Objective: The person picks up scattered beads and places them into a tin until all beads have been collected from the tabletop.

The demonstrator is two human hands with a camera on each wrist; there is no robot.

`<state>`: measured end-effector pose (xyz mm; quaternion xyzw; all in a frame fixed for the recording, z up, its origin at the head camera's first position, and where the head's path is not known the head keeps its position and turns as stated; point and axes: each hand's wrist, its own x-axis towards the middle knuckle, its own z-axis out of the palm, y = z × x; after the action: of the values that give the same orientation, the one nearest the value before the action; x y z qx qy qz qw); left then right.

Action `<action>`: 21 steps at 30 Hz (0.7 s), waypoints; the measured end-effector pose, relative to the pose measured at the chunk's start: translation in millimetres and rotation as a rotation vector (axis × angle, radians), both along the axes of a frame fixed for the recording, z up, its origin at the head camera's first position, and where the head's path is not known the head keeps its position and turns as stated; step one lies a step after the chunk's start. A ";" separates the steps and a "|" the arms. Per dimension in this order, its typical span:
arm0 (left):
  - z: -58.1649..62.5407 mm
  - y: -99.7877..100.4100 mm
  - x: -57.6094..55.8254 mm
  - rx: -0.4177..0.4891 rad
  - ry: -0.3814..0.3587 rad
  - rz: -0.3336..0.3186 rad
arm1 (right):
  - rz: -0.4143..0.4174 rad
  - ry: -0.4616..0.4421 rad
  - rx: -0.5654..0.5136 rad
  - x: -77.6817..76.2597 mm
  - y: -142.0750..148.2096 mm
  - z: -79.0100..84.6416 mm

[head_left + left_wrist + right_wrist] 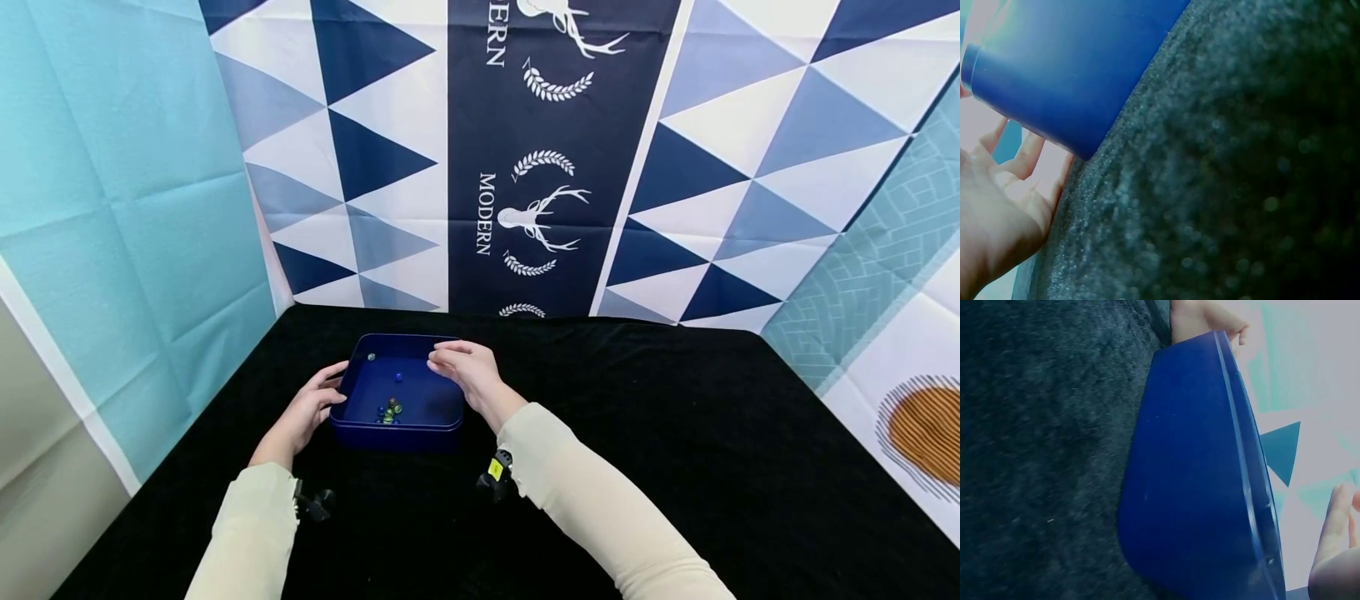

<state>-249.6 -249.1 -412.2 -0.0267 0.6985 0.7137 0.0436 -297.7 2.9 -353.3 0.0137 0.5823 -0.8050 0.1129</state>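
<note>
A dark blue rectangular box stands on the black cloth with its top uncovered. Inside lie several glass marbles, green and blue, mostly grouped near the front wall; one blue marble sits mid-floor and another near the back left corner. My left hand rests against the box's left side; in the left wrist view its fingers lie extended along the outer wall. My right hand is raised over the right rim, fingertips close together. Whether something is between them is hidden.
Black cloth covers the table. Patterned fabric hangs behind it, with a turquoise sheet on the left. Dark wrist cameras are strapped at both cuffs.
</note>
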 end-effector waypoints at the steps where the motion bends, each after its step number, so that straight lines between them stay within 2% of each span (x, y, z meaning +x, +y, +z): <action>1: 0.0 0.0 0.0 0.000 0.001 0.000 | -0.001 0.000 -0.002 0.9 1.8 -0.9; 15: -2.9 -0.5 -0.1 0.002 -0.004 -0.001 | -0.028 0.059 -0.104 25.8 35.3 -15.5; 21: -1.8 -0.9 -0.6 0.002 -0.002 -0.005 | -0.041 0.072 -0.113 37.7 52.1 -18.8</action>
<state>-250.2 -250.0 -414.0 -0.0256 0.6977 0.7144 0.0464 -260.0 55.0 -372.1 -0.0098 0.5393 -0.8386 0.0758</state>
